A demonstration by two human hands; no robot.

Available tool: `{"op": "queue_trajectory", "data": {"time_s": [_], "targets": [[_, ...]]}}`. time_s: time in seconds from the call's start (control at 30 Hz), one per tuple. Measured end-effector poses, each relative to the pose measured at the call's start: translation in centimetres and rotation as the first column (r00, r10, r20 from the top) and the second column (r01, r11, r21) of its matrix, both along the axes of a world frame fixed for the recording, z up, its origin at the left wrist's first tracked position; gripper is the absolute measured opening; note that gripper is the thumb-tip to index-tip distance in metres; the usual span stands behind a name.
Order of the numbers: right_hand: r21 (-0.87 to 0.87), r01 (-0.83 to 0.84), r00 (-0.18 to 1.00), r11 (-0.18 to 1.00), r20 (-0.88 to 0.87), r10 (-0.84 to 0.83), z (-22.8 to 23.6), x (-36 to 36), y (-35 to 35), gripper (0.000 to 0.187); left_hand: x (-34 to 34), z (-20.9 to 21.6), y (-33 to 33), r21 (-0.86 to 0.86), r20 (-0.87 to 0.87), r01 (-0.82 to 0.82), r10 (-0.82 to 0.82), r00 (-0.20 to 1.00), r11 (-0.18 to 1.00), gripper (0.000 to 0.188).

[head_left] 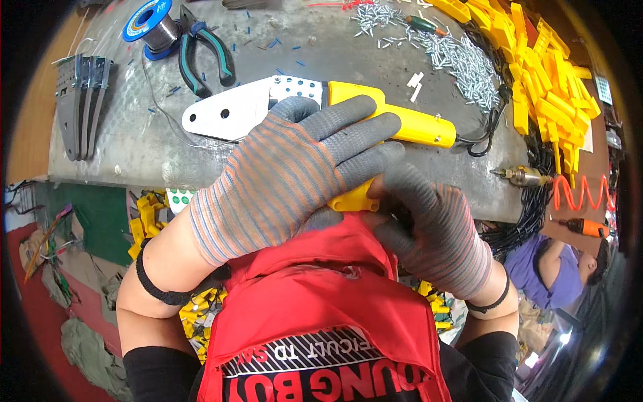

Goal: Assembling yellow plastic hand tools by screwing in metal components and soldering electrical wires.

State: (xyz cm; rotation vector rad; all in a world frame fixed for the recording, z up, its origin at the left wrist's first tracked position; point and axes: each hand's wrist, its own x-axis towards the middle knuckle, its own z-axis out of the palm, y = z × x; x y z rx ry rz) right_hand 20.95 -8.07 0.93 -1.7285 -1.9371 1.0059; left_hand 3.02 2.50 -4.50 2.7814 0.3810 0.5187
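My left hand (pixel 295 161), in a grey-coated striped glove, reaches across the middle. Its fingers lie long over a yellow plastic housing (pixel 353 199), with the thumb underneath; most of this housing is hidden. My right hand (pixel 429 214), gloved alike and slightly blurred, curls its fingers at the housing's right end. What is between those fingers is hidden. Just beyond, on the metal bench, lies a hot-plate welding tool with a white perforated plate (pixel 231 110) and yellow handle (pixel 418 127). Its black cord runs off to the right. My left fingers partly cover it.
Pliers (pixel 204 57) and a solder spool (pixel 149 27) lie at the far left, near grey metal brackets (pixel 82 107). Screws (pixel 462 63) are heaped far right beside yellow housings (pixel 549 87). A screwdriver bit tool (pixel 522 175) lies right. A person in purple (pixel 549 271) sits beyond.
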Motion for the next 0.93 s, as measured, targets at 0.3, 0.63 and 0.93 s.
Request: {"op": "queue_trajectory", "data": {"time_s": [0.3,0.63,0.93], "targets": [[-0.027,0.162,0.982,0.986,-0.094,-0.164,1.8,1.3,1.2,0.009,-0.1,-0.4,0.3,-0.007,0.052,0.023,-0.022,0.998,1.0,0.054],[0.374,-0.476,0.828,0.796,0.496,0.262,-0.1,-1.5,1.5,0.008,0.2,0.7,1.3,-0.071,-0.014,0.068,-0.069,0.998,0.995,0.062],[0.557,-0.243,0.963,0.794,0.238,0.128,-1.9,-0.2,1.4,0.019,-0.2,3.6,2.5,-0.249,-0.214,0.116,-0.171,0.962,0.962,0.084]]}}
